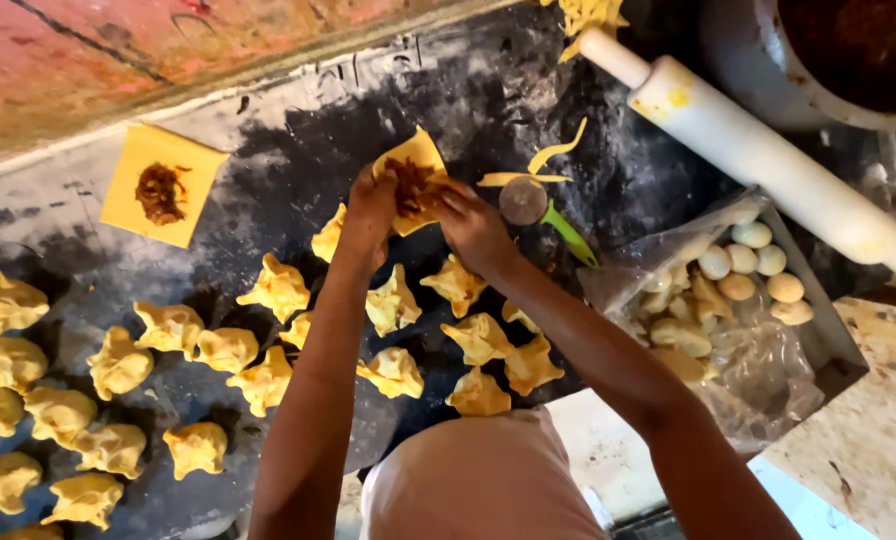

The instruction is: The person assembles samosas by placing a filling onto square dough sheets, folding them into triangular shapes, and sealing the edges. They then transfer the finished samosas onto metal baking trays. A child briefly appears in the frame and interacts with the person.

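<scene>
Both bare arms reach forward from the near edge of the tabletop toward its far edge, forearms nearly straight and converging so the hands meet close together. The left hand (pixel 371 205) comes up from the near edge almost vertically, wrist bent slightly inward, its fingers curled and pinched closed in a tight grip, knuckles facing the camera. The right hand (pixel 471 228) arrives on a diagonal from the near right corner, elbow bent, wrist level, its fingers and thumb likewise drawn shut in a pinch. The fingertips of the two hands nearly touch, backs of both hands turned upward.
</scene>
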